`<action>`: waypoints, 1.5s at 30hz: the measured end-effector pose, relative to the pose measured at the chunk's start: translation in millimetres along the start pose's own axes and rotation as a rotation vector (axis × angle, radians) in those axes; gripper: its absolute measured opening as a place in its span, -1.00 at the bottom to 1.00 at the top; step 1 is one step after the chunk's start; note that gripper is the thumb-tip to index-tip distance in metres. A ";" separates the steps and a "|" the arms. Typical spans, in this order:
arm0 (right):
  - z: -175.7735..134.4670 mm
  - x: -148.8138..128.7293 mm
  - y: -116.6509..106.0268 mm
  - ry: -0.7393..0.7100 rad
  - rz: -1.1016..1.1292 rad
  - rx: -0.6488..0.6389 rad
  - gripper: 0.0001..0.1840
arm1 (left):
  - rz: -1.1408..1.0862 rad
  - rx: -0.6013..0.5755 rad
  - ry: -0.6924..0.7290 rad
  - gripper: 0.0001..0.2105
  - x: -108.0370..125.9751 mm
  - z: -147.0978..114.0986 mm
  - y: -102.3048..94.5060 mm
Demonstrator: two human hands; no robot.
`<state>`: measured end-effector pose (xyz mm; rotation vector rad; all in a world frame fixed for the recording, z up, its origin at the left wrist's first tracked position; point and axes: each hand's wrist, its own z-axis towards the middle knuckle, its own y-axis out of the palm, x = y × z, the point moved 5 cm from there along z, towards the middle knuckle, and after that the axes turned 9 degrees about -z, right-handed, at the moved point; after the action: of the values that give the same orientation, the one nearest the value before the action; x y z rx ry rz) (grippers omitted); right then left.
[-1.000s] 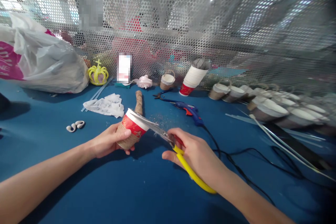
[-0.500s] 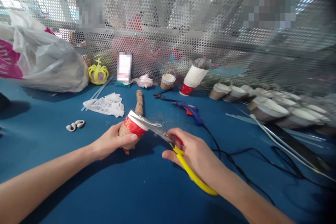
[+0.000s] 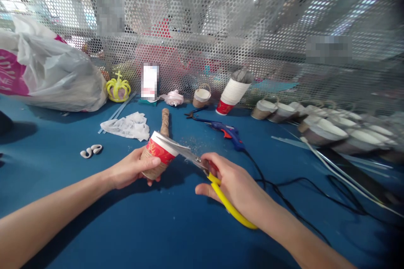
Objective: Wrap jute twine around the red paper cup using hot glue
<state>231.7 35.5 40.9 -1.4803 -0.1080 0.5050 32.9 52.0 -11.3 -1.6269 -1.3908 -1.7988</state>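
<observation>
My left hand [image 3: 139, 168] is wrapped round a red paper cup [image 3: 159, 152] that tilts to the right; its lower part is wound with brown twine. In my right hand [image 3: 232, 180] are scissors [image 3: 232, 208] with yellow handles. Their metal blades lie at the cup's white rim, and whether they are cutting into it I cannot tell. Just behind the cup a twine roll [image 3: 165, 119] lies on the blue table [image 3: 176, 227], its near end hidden by the cup.
A blue glue gun [image 3: 229, 133] with a black cable and pliers [image 3: 194, 113] lie behind my right hand. A cup stack [image 3: 232, 94] leans at the back. Several small baskets [image 3: 325, 130] stand right; a plastic bag [image 3: 59, 71] and white scrap [image 3: 126, 126] are left.
The cup has shifted slightly left and the scissors have moved slightly with it. A thin white loop near the blades no longer shows. Both hands keep their holds.
</observation>
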 end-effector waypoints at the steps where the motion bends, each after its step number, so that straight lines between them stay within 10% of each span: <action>1: 0.2 -0.2 0.5 0.002 0.002 -0.003 -0.58 | 0.039 0.009 0.014 -0.53 0.2 -0.5 0.6; 45: 0.0 -1.6 -3.5 0.001 -0.047 0.050 -0.62 | 0.159 0.017 0.021 -0.40 9.3 -1.3 -2.8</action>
<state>231.1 34.9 44.7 -1.4262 -0.1286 0.4655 27.4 55.4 -4.0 -1.6553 -1.2271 -1.7046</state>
